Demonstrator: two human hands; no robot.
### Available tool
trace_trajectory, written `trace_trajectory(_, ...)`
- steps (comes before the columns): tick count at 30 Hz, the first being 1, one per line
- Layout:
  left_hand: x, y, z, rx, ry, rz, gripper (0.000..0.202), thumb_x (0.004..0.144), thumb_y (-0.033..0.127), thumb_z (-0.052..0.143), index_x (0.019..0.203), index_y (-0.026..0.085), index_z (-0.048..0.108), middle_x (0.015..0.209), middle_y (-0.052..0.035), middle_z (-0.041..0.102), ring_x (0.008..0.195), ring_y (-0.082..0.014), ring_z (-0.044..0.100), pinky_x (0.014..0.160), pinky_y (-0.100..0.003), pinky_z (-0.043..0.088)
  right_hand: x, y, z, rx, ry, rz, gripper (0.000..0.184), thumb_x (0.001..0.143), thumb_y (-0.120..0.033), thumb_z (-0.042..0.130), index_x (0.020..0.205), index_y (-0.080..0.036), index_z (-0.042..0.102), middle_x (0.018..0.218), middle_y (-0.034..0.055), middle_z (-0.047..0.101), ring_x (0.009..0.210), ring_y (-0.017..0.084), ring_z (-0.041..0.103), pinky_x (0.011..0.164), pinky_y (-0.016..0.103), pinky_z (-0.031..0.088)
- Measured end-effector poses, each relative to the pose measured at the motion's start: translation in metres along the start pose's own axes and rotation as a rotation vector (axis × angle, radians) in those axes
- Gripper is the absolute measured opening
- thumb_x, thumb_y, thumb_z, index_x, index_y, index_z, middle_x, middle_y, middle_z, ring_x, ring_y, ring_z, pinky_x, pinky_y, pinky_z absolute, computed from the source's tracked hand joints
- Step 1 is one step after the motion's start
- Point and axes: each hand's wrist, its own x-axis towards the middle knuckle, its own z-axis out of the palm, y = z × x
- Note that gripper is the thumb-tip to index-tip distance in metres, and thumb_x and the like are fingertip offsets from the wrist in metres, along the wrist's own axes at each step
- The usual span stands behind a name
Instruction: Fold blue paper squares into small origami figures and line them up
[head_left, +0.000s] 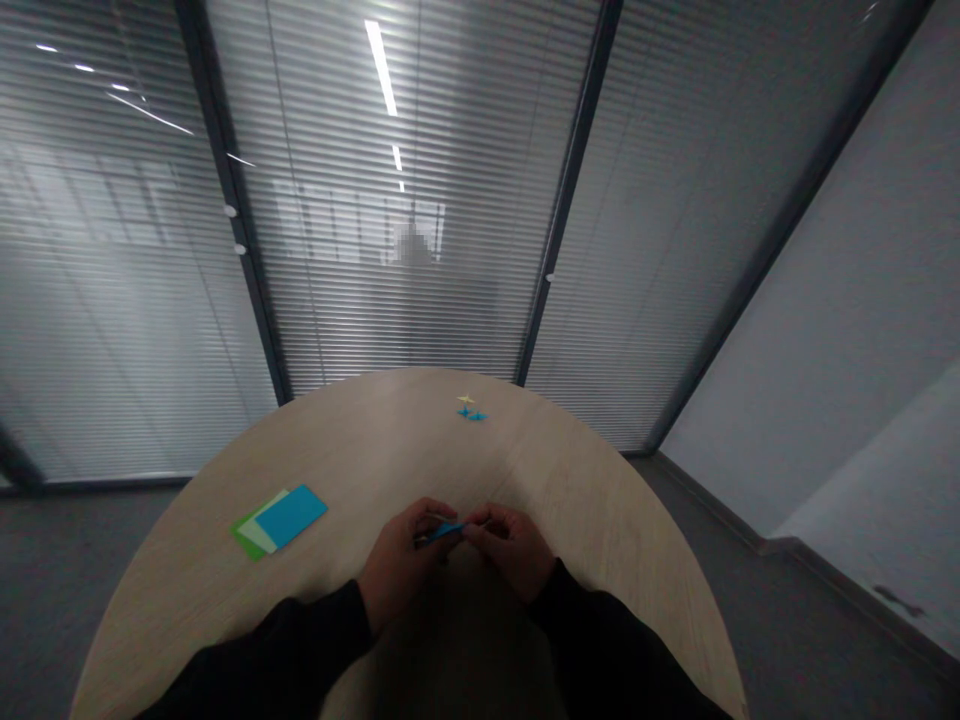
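My left hand (401, 560) and my right hand (510, 550) meet in front of me above the near part of the table, with fingertips pinching a small strip of folded blue paper (442, 532) from both ends. The fingers hide much of the strip. To the left of my hands lies a stack of paper sheets (281, 520), blue on top of pale green and bright green. Near the far edge sit a tiny pale yellow paper figure (466, 400) and a small blue paper figure (472, 414), close together.
The round light-wood table (525, 470) curves away in front of me, and grey carpet (67, 560) surrounds it. Behind it stand glass partitions with blinds (397, 290) in dark frames. A pale wall (817, 300) runs along the right.
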Motion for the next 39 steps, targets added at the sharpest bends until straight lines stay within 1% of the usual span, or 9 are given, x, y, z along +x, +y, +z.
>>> trace_trajectory(5, -0.001, 0.001, 0.0, 0.085, 0.016, 0.064, 0.019, 0.08, 0.029, 0.068, 0.096, 0.019, 0.063, 0.09, -0.0087, 0.077, 0.081, -0.0235, 0.07, 0.07, -0.033, 0.05, 0.0, 0.002, 0.004, -0.071, 0.044, -0.062, 0.022, 0.072, -0.035, 0.074, 0.085, -0.017, 0.069, 0.059, -0.0023, 0.057, 0.054, 0.011, 0.048, 0.05, 0.021, 0.034)
trace_trajectory(12, -0.004, 0.009, 0.006, 0.124, 0.061, 0.082, 0.016, 0.078, 0.025, 0.066, 0.094, 0.022, 0.065, 0.085, -0.0062, 0.078, 0.081, -0.0248, 0.071, 0.072, -0.033, 0.05, 0.0, 0.006, 0.013, 0.061, 0.058, -0.034, 0.023, 0.073, -0.035, 0.071, 0.083, -0.017, 0.063, 0.06, -0.0032, 0.055, 0.052, 0.01, 0.046, 0.048, 0.021, 0.036)
trace_trajectory(17, -0.002, 0.008, 0.007, 0.095, 0.069, 0.08, 0.014, 0.078, 0.025, 0.066, 0.092, 0.021, 0.065, 0.086, -0.0063, 0.077, 0.081, -0.0238, 0.071, 0.071, -0.032, 0.05, -0.005, 0.004, 0.023, 0.097, 0.164, -0.03, 0.022, 0.076, -0.037, 0.067, 0.083, -0.018, 0.06, 0.062, -0.0027, 0.056, 0.049, 0.01, 0.046, 0.047, 0.022, 0.038)
trace_trajectory(22, -0.001, 0.002, 0.006, -0.095, -0.012, 0.043, 0.022, 0.079, 0.029, 0.068, 0.097, 0.018, 0.062, 0.087, -0.0074, 0.074, 0.079, -0.0212, 0.067, 0.069, -0.031, 0.048, -0.005, 0.003, 0.022, 0.091, 0.169, -0.035, 0.027, 0.076, -0.042, 0.066, 0.088, -0.019, 0.06, 0.064, -0.0021, 0.058, 0.051, 0.012, 0.05, 0.048, 0.023, 0.04)
trace_trajectory(26, -0.002, 0.003, 0.003, -0.321, -0.099, -0.058, 0.029, 0.078, 0.035, 0.072, 0.098, 0.016, 0.061, 0.085, -0.0053, 0.071, 0.073, -0.0162, 0.063, 0.067, -0.028, 0.046, -0.001, 0.002, 0.014, 0.078, 0.151, -0.037, 0.032, 0.073, -0.044, 0.068, 0.09, -0.017, 0.063, 0.067, 0.0, 0.061, 0.054, 0.012, 0.053, 0.052, 0.025, 0.042)
trace_trajectory(29, -0.002, 0.003, 0.002, -0.415, -0.118, -0.107, 0.038, 0.075, 0.038, 0.076, 0.102, 0.016, 0.06, 0.085, -0.0039, 0.07, 0.072, -0.0146, 0.061, 0.068, -0.027, 0.046, 0.0, 0.001, 0.011, 0.072, 0.137, -0.015, 0.03, 0.074, -0.043, 0.067, 0.088, -0.016, 0.064, 0.064, -0.0007, 0.06, 0.053, 0.012, 0.052, 0.052, 0.025, 0.042)
trace_trajectory(32, -0.001, 0.001, 0.003, -0.439, -0.099, -0.136, 0.046, 0.074, 0.043, 0.077, 0.108, 0.017, 0.059, 0.086, -0.0039, 0.069, 0.072, -0.0149, 0.061, 0.068, -0.027, 0.046, -0.001, 0.0, 0.011, 0.034, 0.143, -0.052, 0.026, 0.076, -0.041, 0.066, 0.086, -0.017, 0.063, 0.06, -0.0018, 0.057, 0.053, 0.012, 0.052, 0.051, 0.024, 0.041)
trace_trajectory(36, 0.002, -0.004, 0.006, -0.496, -0.053, -0.166, 0.04, 0.081, 0.053, 0.067, 0.093, 0.014, 0.063, 0.081, -0.0038, 0.065, 0.07, -0.0149, 0.06, 0.069, -0.029, 0.047, -0.004, -0.004, 0.012, -0.081, 0.178, -0.169, 0.021, 0.079, -0.037, 0.064, 0.084, -0.018, 0.063, 0.061, -0.0017, 0.056, 0.054, 0.013, 0.051, 0.052, 0.024, 0.041)
trace_trajectory(39, 0.002, -0.003, 0.006, -0.488, -0.069, -0.188, 0.039, 0.079, 0.052, 0.07, 0.088, 0.014, 0.064, 0.076, -0.0025, 0.063, 0.065, -0.0138, 0.058, 0.067, -0.028, 0.046, -0.007, -0.008, 0.013, -0.163, 0.192, -0.24, 0.017, 0.08, -0.035, 0.063, 0.084, -0.018, 0.063, 0.063, -0.0011, 0.056, 0.057, 0.013, 0.051, 0.053, 0.025, 0.04)
